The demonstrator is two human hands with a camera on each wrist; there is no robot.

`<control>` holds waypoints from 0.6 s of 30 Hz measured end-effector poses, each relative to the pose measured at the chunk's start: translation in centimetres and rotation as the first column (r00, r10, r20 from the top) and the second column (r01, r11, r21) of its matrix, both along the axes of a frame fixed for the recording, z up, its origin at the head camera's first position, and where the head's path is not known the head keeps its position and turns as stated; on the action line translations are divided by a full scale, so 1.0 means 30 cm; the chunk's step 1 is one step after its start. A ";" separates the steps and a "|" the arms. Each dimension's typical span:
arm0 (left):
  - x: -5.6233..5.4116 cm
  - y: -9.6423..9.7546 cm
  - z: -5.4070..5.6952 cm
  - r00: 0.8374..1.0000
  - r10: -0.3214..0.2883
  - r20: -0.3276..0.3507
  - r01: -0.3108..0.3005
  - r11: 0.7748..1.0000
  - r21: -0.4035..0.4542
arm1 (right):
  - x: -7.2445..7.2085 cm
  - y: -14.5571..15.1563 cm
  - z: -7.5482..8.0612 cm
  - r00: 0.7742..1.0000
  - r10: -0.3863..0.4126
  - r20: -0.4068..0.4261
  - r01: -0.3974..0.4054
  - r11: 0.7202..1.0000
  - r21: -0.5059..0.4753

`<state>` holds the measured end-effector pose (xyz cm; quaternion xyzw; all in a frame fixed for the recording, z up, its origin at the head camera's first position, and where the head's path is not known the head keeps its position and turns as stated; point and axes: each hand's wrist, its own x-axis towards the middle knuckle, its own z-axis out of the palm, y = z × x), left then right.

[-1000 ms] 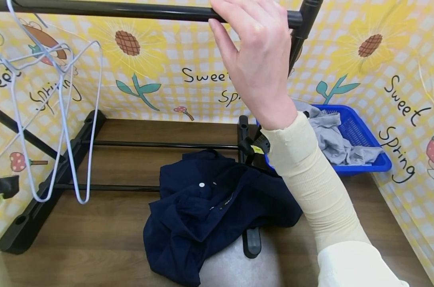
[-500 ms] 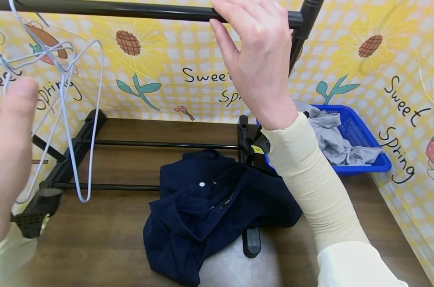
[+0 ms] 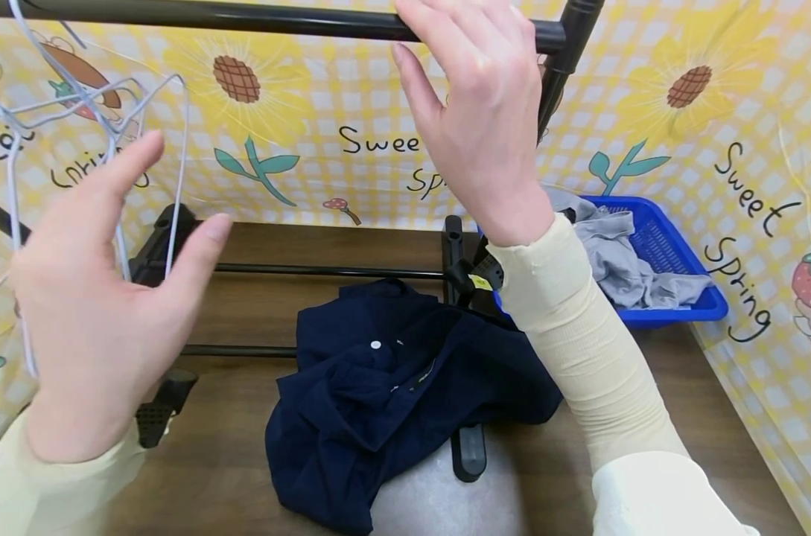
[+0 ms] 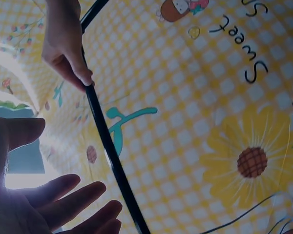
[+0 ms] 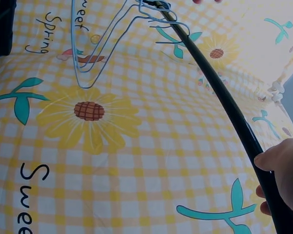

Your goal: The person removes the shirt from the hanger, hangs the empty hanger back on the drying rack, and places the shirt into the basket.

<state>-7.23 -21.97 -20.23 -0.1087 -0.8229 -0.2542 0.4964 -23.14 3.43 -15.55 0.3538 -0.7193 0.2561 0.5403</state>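
My right hand (image 3: 475,119) grips the black rail (image 3: 244,16) of a clothes rack near its right end. In the right wrist view, the thumb and fingers of that hand (image 5: 285,170) lie on opposite sides of the rail. Several pale blue wire hangers (image 3: 113,135) hang from the rail's left part. My left hand (image 3: 97,298) is raised in front of them, thumb and fingers spread, holding nothing. The left wrist view shows its fingers (image 4: 68,204) apart from the rail. Below, a crumpled dark navy garment (image 3: 351,387) with a white button lies over the rack's base.
A blue basket (image 3: 710,301) holding grey clothing (image 3: 609,253) stands on the right. The rack's lower crossbars (image 3: 338,272) run just above the brown wood-look floor (image 3: 197,461). Yellow checked sheeting (image 3: 371,97) with sunflowers surrounds the space.
My left hand has come into view from the left and moved right, in front of the hangers. The right hand keeps its grip on the rail, and the garment lies where it was.
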 end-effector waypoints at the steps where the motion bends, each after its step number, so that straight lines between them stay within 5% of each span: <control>1: 0.000 0.010 -0.007 1.000 -0.008 0.010 0.008 1.000 -0.009 | -0.001 0.001 -0.003 1.000 0.002 -0.008 -0.002 1.000 0.007; 6: -0.003 0.052 -0.046 0.995 -0.057 0.079 0.060 0.997 -0.041 | -0.003 0.012 -0.023 0.998 0.053 -0.044 -0.051 0.997 0.055; 12: -0.008 0.075 -0.106 0.982 -0.106 0.155 0.117 0.991 -0.065 | 0.056 0.038 -0.098 0.968 0.245 -0.059 -0.242 0.969 0.058; 18: -0.009 0.073 -0.175 0.963 -0.187 0.193 0.205 0.976 -0.077 | 0.167 0.101 -0.223 0.942 0.325 0.087 -0.334 0.935 0.117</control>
